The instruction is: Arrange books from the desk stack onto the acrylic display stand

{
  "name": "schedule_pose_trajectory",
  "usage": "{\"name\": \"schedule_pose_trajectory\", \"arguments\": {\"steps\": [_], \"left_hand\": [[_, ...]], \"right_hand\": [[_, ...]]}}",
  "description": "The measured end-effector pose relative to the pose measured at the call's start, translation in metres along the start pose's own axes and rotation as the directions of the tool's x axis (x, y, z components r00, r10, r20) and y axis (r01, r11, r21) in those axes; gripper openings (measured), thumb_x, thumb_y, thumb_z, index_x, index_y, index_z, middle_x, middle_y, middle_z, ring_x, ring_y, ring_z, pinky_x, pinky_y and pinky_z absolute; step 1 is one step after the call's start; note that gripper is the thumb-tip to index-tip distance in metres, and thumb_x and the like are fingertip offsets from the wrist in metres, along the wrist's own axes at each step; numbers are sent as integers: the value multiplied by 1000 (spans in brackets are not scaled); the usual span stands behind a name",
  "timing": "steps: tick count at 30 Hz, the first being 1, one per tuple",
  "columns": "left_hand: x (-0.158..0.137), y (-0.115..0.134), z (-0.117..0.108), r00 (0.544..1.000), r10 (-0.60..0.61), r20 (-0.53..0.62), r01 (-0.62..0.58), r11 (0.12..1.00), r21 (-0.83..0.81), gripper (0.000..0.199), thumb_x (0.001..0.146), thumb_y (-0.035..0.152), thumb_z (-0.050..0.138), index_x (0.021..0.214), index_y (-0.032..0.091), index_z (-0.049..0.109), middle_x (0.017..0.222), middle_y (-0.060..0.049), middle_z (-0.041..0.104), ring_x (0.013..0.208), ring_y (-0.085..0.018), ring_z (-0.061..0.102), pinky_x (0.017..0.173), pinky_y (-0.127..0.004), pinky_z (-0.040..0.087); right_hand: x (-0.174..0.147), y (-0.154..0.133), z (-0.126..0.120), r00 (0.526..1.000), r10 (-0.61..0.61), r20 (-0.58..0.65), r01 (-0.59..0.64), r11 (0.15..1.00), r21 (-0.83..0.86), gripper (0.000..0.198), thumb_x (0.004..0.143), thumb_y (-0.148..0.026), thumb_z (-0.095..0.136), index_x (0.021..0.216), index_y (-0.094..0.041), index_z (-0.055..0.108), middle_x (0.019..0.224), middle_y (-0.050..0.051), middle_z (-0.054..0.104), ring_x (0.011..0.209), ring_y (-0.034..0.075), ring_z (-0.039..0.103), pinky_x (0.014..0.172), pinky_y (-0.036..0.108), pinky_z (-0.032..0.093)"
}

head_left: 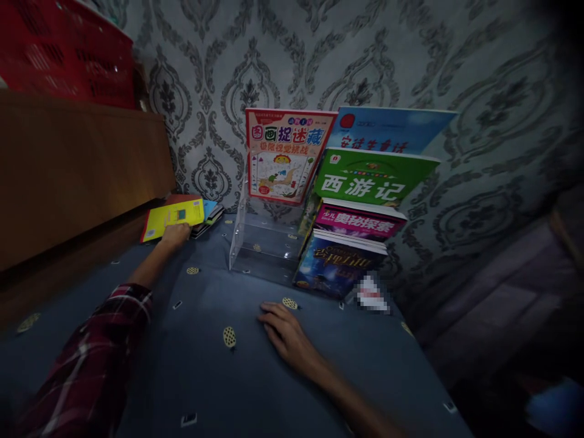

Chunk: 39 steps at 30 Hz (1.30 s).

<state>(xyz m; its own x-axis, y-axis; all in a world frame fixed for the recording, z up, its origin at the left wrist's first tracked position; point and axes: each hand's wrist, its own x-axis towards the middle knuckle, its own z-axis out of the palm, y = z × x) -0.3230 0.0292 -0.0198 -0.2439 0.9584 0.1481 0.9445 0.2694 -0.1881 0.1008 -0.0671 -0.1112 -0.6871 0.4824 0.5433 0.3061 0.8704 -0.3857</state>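
My left hand [176, 235] reaches to a pile of books at the far left, its fingers closed at the near edge of the yellow book [164, 220] on top; the fingertips are hidden. My right hand [283, 331] lies on the dark blue cloth with its fingers stretched out, holding nothing. Beyond it stands a clear acrylic book rack [235, 246] with stepped tiers. Its left column holds a red-bordered picture book [287, 158] at the back. In the right column are a blue book [387, 125], a green book [374, 176], a magenta book [360, 220] and a dark blue book [335, 264].
Patterned grey wallpaper [207, 109] rises behind the rack. At left, a wooden cabinet [82, 176] borders the cloth and carries a red plastic basket [86, 55]. A blurred white patch [371, 295] sits by the rack's right front corner. Dark fabric [497, 292] hangs at right.
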Motion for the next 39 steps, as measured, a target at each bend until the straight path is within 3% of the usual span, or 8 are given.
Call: {"name": "schedule_pose_trajectory", "arguments": {"steps": [15, 19, 22, 25, 27, 29, 34, 39], "left_hand": [[-114, -24, 8, 964, 200, 177, -208, 978, 29, 53, 97, 13, 30, 143, 22, 54, 126, -16, 67, 113, -30, 68, 95, -40, 51], [-134, -30, -5, 924, 279, 264, -274, 960, -53, 56, 90, 15, 42, 142, 29, 57, 130, -12, 67, 117, -30, 66, 96, -39, 50], [-127, -43, -9, 871, 323, 369, -280, 945, -167, 57, 85, 24, 54, 141, 32, 58, 139, -6, 64, 123, -28, 63, 102, -36, 48], [-101, -56, -5, 908, 150, 392, -67, 974, -218, 51, 87, 33, 55, 138, 28, 60, 141, -5, 63, 127, -27, 60, 104, -33, 46], [-80, -58, 2, 942, -60, 329, 124, 976, -177, 53, 93, 42, 48, 140, 20, 57, 144, -14, 59, 126, -32, 60, 102, -39, 48], [-65, -56, 11, 946, -163, 280, 213, 964, -157, 63, 96, 51, 41, 144, 11, 50, 146, -23, 54, 128, -36, 58, 100, -43, 48], [-63, -53, 31, 948, -222, 229, 263, 951, -164, 77, 96, 65, 32, 149, 11, 44, 151, -25, 48, 136, -39, 49, 105, -47, 44], [-82, -62, 39, 960, -184, 210, 222, 959, -174, 72, 96, 64, 34, 151, 18, 46, 154, -19, 46, 137, -38, 49, 107, -46, 42]], "right_hand": [[1, 2, 0, 999, 20, 48, -21, 999, 25, 27, 99, -17, 50, 117, -21, 70, 126, 13, 70, 124, 25, 63, 104, 48, 55], [3, 0, -2, 998, 31, 48, -33, 999, 31, 28, 99, -17, 50, 118, -23, 70, 127, 13, 70, 125, 25, 63, 104, 48, 55], [4, -1, -3, 998, 22, 60, -24, 999, 30, 28, 98, -16, 50, 117, -23, 70, 125, 13, 70, 123, 26, 64, 104, 49, 55], [5, -2, -4, 998, 18, 55, -19, 999, 28, 28, 98, -16, 50, 116, -22, 71, 125, 13, 71, 122, 26, 65, 103, 49, 55], [5, -2, -4, 998, 24, 53, -25, 999, 23, 28, 98, -16, 50, 116, -22, 71, 125, 13, 71, 122, 26, 65, 103, 49, 55], [5, -3, -3, 998, 29, 59, -30, 999, 21, 28, 97, -16, 50, 116, -22, 71, 125, 14, 71, 121, 26, 65, 102, 49, 55], [5, -3, -4, 996, 50, 74, -51, 999, 18, 29, 97, -16, 51, 117, -22, 71, 127, 13, 70, 124, 25, 63, 104, 48, 54], [6, -2, -4, 995, 42, 89, -44, 999, 22, 28, 98, -16, 51, 116, -21, 71, 126, 13, 70, 123, 26, 64, 103, 48, 54]]}}
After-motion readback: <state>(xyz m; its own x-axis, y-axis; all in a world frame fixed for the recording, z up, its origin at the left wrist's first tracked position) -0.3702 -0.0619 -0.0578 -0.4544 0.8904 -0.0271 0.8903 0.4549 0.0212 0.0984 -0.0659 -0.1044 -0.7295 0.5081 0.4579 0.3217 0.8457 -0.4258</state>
